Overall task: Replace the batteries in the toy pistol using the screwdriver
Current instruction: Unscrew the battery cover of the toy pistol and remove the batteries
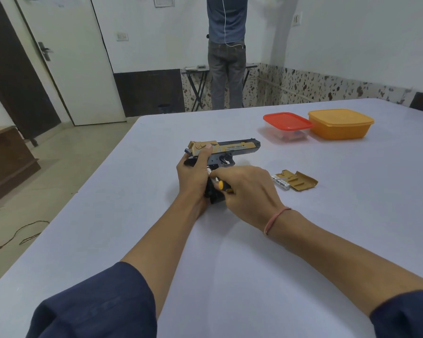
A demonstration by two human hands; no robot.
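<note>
A gold and dark blue toy pistol (232, 148) lies on its side on the white table (156, 240), barrel pointing right. My left hand (194, 175) grips its grip and rear, thumb up on the gold slide. My right hand (248, 189) holds a yellow-and-black screwdriver (220, 185) against the pistol's grip, where a silver battery end (209, 170) shows. To the right lie a loose silver battery (281, 182) and the gold battery cover (299, 182).
At the back right of the table stand a clear box with a red lid (287, 125) and an orange lidded box (340, 123). A person (226, 52) stands by a small folding table beyond. The table's left edge drops to the floor.
</note>
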